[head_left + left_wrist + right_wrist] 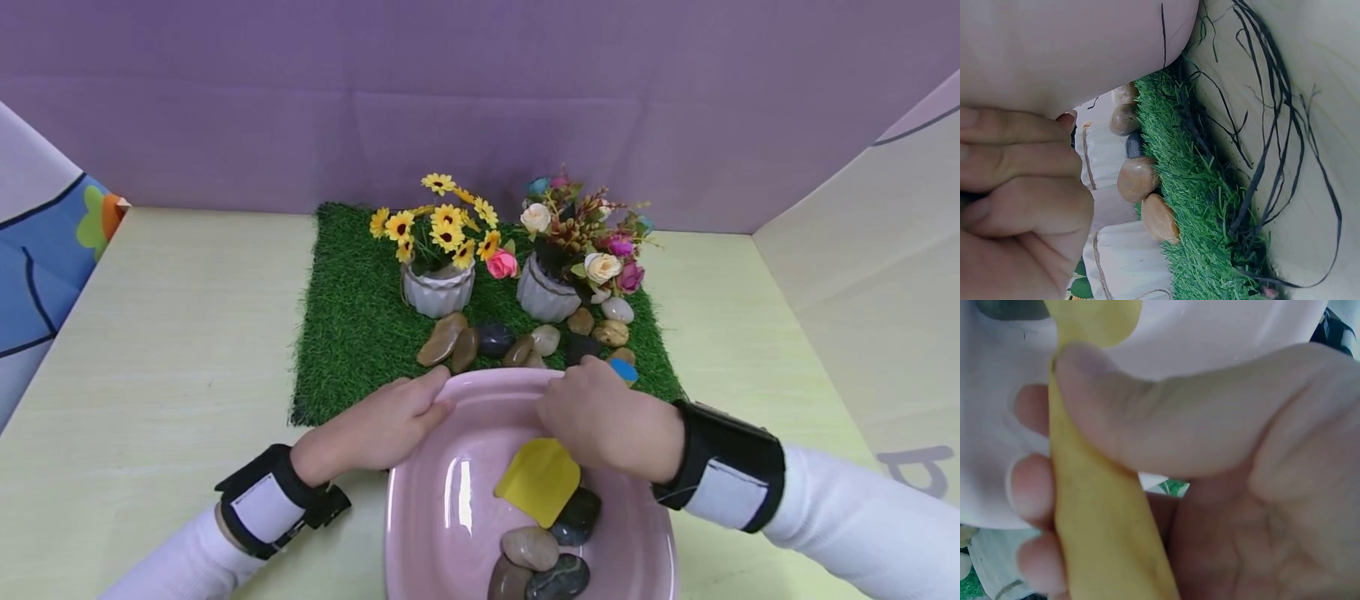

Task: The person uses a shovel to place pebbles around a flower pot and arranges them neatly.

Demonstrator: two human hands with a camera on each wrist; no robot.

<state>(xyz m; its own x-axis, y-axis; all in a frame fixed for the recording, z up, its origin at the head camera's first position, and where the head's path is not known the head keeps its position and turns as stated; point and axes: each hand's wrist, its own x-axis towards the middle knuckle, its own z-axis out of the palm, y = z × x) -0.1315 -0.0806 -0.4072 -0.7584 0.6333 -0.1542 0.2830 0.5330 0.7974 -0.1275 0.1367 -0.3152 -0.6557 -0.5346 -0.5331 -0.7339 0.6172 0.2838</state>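
A pink basin stands at the front middle, with several smooth stones in its near part. My left hand grips the basin's far left rim. In the left wrist view its fingers curl against the basin's outer wall. My right hand reaches over the basin and holds a toy shovel by its yellow handle, thumb and fingers wrapped round it. The yellow shovel blade lies inside the basin, overlapping a dark stone. A blue handle end shows beyond my right hand.
Behind the basin, a mat of artificial grass bears a row of stones. On it stand a white pot of yellow flowers and another pot of mixed flowers. A purple backdrop closes off the back.
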